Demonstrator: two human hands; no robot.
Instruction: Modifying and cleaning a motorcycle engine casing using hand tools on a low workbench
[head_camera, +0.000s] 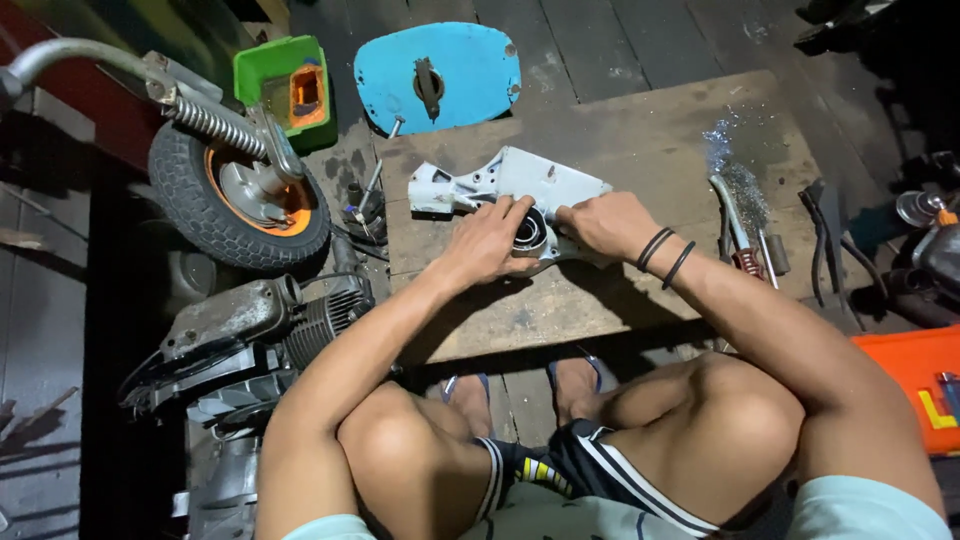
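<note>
Here, both forearms reach forward from bent knees and meet over a grey metal casing (505, 180) that lies on a worn wooden board (640, 130) on the plank floor. The left hand (488, 243) comes in at a slant from the lower left, wrist straight, its fingers curled around a dark round bearing (530, 232) seated in the casing's near end, pinching its rim between thumb and fingertips. The right hand (602, 222) arrives from the lower right with the wrist turned inward and 2 black bands (665, 256) on it; its fingers are pressed flat and close together on the casing just beside the bearing, holding it down rather than wrapping it. The casing is pale cast metal, angular, ribbed and pierced with holes, its surface dull and scuffed. The board is rough, stained and dusted with bright metal shavings (735, 165) at its far right. Left of it stand a small knobby wheel (225, 200) with an orange hub and a coil spring, and a greasy finned engine (270, 325). Beyond lie a rounded blue cover plate (470, 75) and a green plastic tub (262, 65).
</note>
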